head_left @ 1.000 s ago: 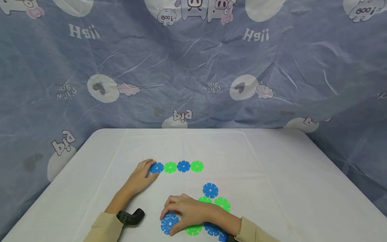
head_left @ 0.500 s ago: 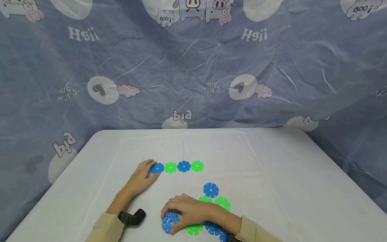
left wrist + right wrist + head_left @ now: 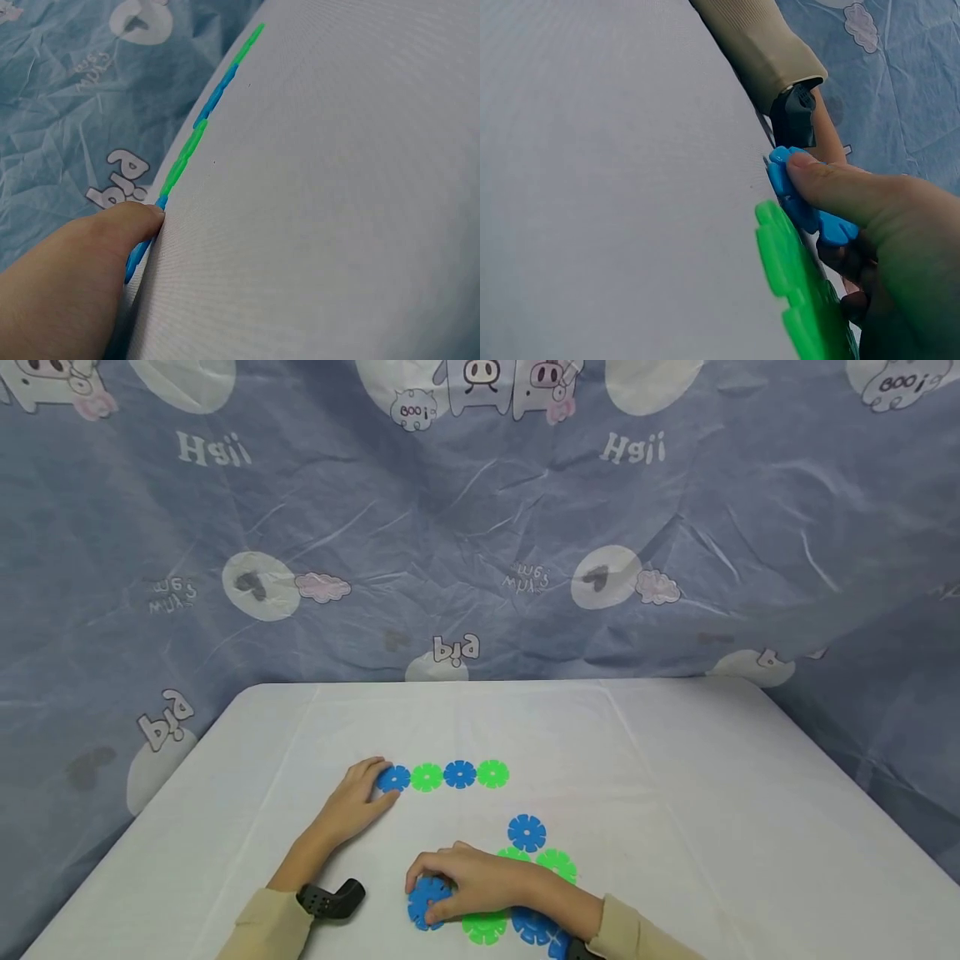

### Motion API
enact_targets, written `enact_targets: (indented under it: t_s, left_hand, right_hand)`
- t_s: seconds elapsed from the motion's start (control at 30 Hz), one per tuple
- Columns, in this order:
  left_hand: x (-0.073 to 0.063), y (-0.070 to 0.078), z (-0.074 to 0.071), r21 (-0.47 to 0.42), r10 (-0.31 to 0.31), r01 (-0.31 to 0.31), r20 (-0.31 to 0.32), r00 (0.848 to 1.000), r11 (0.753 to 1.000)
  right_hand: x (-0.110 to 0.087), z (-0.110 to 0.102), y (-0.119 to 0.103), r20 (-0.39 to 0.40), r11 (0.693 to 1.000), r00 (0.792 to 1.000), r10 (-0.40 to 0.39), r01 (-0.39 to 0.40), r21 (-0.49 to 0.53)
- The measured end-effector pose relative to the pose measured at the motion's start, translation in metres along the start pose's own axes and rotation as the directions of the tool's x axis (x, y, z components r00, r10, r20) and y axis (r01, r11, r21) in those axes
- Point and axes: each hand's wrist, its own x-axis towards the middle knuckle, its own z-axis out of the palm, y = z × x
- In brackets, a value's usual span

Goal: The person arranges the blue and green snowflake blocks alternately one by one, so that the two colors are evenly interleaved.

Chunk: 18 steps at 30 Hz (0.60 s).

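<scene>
Blue disc (image 3: pixel 420 900), one; rim pinched between thumb and fingers of right hand (image 3: pixel 480 881).
Location: just left of green disc (image 3: pixel 485 930). Left hand (image 3: pixel 354 802) holds end disc (image 3: pixel 397 778) at its edge. Advised: light rim grip, row (image 3: pixel 459 773) undisturbed.

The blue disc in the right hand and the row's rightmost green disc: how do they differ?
The right hand grips the blue disc, while no hand touches the green disc. In the head view, the hand partly covers the blue disc; the green disc shows whole. The blue disc, being nearer, looks larger than the green disc. Both have notched rims.
</scene>
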Motion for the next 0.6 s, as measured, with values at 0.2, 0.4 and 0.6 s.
enact_targets:
  t_s: [0.2,0.4,0.6]
  left_hand:
    - [0.0,0.001,0.001,0.006,-0.007,0.007,0.004,1.0,1.0]
    - [0.0,0.001,0.0,0.017,-0.015,0.015,0.0,1.0,1.0]
    - [-0.001,0.0,0.001,0.009,-0.011,0.011,-0.004,1.0,1.0]
  right_hand:
    - [-0.001,-0.006,-0.001,-0.033,0.984,0.999,0.018,-0.012,0.178]
    - [-0.004,-0.021,0.005,-0.114,0.961,0.991,0.065,-0.032,0.273]
    - [-0.008,-0.039,0.019,-0.188,0.947,0.978,0.095,-0.031,0.318]
